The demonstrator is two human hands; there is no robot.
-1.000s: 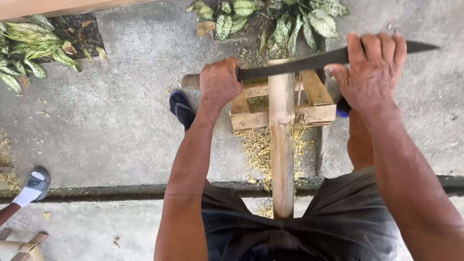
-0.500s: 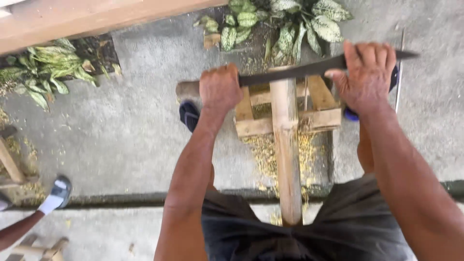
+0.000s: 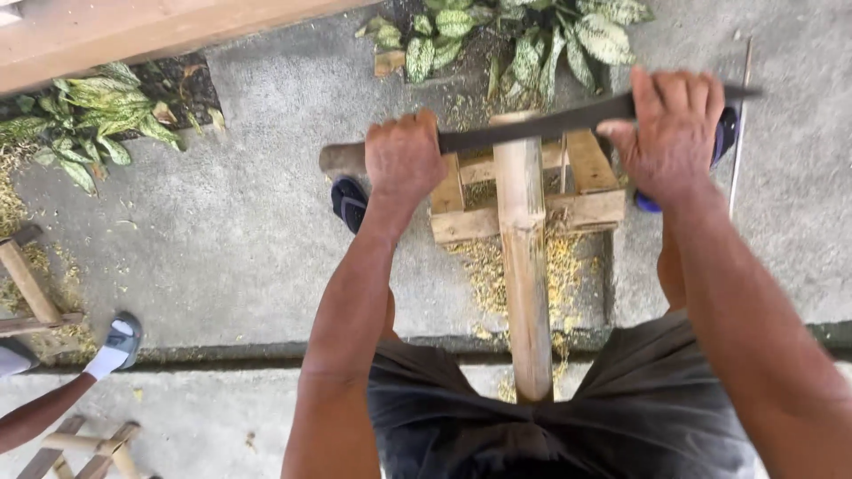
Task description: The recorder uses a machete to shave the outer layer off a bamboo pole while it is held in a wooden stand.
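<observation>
Overhead view, taken from the head camera, of a person working a bamboo pole (image 3: 524, 266) with a long dark blade (image 3: 541, 127). The pole is running from the person's lap, where its near end is meeting the dark shorts (image 3: 568, 417), out to a small wooden frame (image 3: 590, 177) on which its far end is resting. The blade is lying crosswise over the far end of the pole, touching its top.

The left hand (image 3: 404, 160) is sitting to the left of the pole, its fingers clenched around the blade's pale handle (image 3: 342, 160), which is sticking out beyond the fist. The right hand (image 3: 674, 133) is sitting to the right of the pole, its fingers curled over the back of the blade near the tip and grasping it; the pointed tip is showing just past the knuckles.

Pale shavings (image 3: 484, 266) are lying on the concrete floor (image 3: 240, 231) on both sides of the pole, below the frame. A blue sandal (image 3: 349, 202) is showing left of the pole, just beside the left wrist, and another blue sandal (image 3: 723, 142) is partly hidden behind the right hand. Spotted-leaf plants (image 3: 524, 40) are growing beyond the far end of the pole. Well to the left of the pole, another person's foot in a grey sandal (image 3: 115, 346) is standing near some further wooden pieces (image 3: 31, 288).
</observation>
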